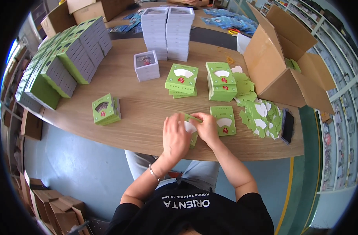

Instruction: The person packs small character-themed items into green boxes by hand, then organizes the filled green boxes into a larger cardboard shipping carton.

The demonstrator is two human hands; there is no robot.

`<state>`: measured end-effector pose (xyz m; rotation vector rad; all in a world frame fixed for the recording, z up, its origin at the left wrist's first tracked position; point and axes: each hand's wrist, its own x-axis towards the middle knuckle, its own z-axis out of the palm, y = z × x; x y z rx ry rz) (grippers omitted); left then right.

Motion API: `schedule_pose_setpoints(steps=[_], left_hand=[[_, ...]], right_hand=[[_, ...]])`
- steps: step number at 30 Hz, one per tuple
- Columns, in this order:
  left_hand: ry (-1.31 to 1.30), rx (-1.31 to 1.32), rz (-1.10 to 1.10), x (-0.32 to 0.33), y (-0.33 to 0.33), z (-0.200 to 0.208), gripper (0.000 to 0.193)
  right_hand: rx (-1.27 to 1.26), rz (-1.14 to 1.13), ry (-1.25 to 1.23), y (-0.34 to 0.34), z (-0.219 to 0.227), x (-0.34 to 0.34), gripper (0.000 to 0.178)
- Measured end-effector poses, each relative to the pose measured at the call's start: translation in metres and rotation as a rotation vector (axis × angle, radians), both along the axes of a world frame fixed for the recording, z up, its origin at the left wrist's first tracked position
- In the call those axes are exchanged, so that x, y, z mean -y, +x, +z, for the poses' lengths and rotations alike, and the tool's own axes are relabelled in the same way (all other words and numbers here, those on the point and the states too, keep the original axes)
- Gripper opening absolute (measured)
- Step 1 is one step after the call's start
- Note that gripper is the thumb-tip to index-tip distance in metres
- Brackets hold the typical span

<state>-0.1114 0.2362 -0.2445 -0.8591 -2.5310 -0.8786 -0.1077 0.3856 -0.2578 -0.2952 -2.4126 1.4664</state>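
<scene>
A green printed box sleeve (pixel 193 138) with a white fan-shaped panel lies on the table near its front edge, partly hidden under my hands. My right hand (pixel 205 127) pinches the sleeve's upper edge with thumb and forefinger. Over its left side is my left hand (pixel 176 136), fingers stretched out and a little blurred. Just right of my right hand lies a flat stack of similar sleeves (pixel 222 120). Beyond my hands stand two more sleeve stacks, one in the middle (pixel 181 79) and one to its right (pixel 222 81).
Green and white paper scraps (pixel 261 118) pile up at right, beside a phone (pixel 287 126) and an open carton (pixel 265 58). White clear-topped boxes (pixel 146 65) stand singly and in tall stacks (pixel 167 33). Green-sleeved boxes (pixel 104 109) sit at left, before large stacks (pixel 65 58).
</scene>
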Motion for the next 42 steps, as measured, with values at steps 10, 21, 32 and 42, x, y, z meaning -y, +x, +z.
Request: schedule_pose_setpoints(steps=[10,21,32,42], left_hand=[[-0.391,0.042,-0.215,-0.015,-0.010,-0.003,0.077],[-0.081,-0.175,-0.285,-0.010,-0.015,0.050,0.056],[-0.156,-0.154,0.083,-0.072,-0.171,0.070,0.038],[-0.239,-0.150,0.145,-0.079,-0.236,0.077,0.044]], right_hand=[[0.016,0.007,0.753,0.019,0.039,-0.017,0.026],[0.387,0.305,0.648,0.055,0.057,-0.104,0.103],[-0.020,0.295,0.723,-0.059,0.016,-0.024,0.052],[0.120,0.371,0.528,-0.049,0.058,-0.020,0.070]])
